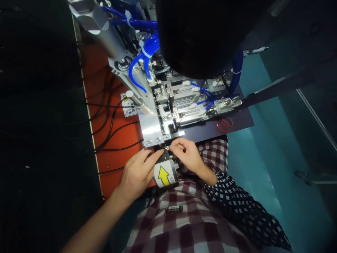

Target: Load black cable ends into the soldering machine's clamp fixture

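My left hand point(137, 170) reaches in from the lower left, its fingers closed together at the front edge of a metal machine point(152, 128). Facing it from the right, my right hand point(188, 154) pinches with thumb and forefinger. Between the two sets of fingertips is a tiny piece with white and red on it point(166, 148), too small to name. It sits just above a dark block at the machine's front. Below the fingers is a white label with a yellow arrow point(163, 174), on a rounded part.
Pneumatic cylinders point(192, 105) with blue air tubes point(147, 49) stand behind my hands. A large dark shape point(210, 35) blocks the upper middle. Black cables point(110, 130) cross the orange-red surface point(110, 175) on the left. A red wire loop point(225, 124) lies on the dark plate point(242, 117).
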